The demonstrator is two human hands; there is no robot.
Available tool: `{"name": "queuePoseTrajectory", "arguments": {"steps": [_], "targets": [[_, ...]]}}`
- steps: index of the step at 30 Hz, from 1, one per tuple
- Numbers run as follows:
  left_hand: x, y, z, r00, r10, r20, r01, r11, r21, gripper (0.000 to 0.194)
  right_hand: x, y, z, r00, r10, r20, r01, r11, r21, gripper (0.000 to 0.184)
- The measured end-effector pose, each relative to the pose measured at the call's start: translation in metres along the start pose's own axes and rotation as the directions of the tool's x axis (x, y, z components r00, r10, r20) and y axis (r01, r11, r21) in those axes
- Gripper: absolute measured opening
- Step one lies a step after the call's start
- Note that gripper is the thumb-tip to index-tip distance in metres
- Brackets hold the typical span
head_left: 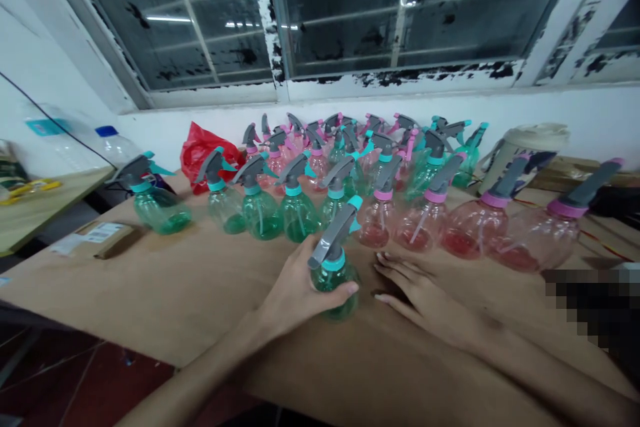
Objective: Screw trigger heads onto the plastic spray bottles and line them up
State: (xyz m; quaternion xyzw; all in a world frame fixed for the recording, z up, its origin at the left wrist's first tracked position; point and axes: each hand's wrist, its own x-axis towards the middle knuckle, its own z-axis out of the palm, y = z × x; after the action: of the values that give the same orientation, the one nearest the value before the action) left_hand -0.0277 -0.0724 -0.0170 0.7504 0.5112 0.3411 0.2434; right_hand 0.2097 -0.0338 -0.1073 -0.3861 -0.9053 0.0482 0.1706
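Note:
My left hand (297, 283) is wrapped around a green spray bottle (336, 300) with a turquoise collar and a grey trigger head. The bottle stands upright near the middle of the brown table (210, 287). To its right, my right hand (413, 290) rests on the tabletop, fingers stretched out and holding nothing. Just behind both hands runs a row of similar bottles: green ones such as this green bottle (261, 213) on the left, and pink ones such as this pink bottle (420, 223) on the right.
More pink and green spray bottles crowd against the wall behind the row. A red plastic bag (200, 153) sits at the back left. A small cardboard box (114, 240) lies on the left, and a whitish printed bag (523, 153) stands at the back right. Windows (400, 13) rise above.

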Motion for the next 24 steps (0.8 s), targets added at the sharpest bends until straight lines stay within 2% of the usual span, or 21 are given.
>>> {"name": "queuePoseTrajectory", "arguments": {"steps": [6,10,14,19,24], "targets": [[-0.014,-0.008,0.004,1.000,-0.022,-0.008,0.022,1.000,-0.013,0.044,0.016,-0.025,-0.033,0.993,0.065,0.099,-0.054,0.992,-0.112,0.053],[-0.024,-0.015,-0.010,0.999,0.005,-0.035,-0.004,0.999,0.038,0.046,0.035,-0.041,-0.050,0.992,0.048,0.115,-0.031,0.989,-0.144,0.048],[-0.042,-0.029,-0.038,0.996,0.022,-0.086,-0.012,0.994,0.112,0.047,0.063,-0.057,-0.052,0.995,-0.006,0.095,0.015,0.995,-0.096,0.045],[-0.069,-0.064,-0.082,0.978,-0.053,-0.200,0.097,0.971,0.219,0.043,0.106,-0.095,-0.046,0.999,-0.049,-0.017,0.049,0.999,0.000,0.036],[-0.083,-0.111,-0.131,0.894,-0.144,-0.425,0.248,0.947,0.202,0.055,0.152,-0.134,-0.037,0.992,-0.079,-0.101,0.096,0.981,0.169,0.031]]}}
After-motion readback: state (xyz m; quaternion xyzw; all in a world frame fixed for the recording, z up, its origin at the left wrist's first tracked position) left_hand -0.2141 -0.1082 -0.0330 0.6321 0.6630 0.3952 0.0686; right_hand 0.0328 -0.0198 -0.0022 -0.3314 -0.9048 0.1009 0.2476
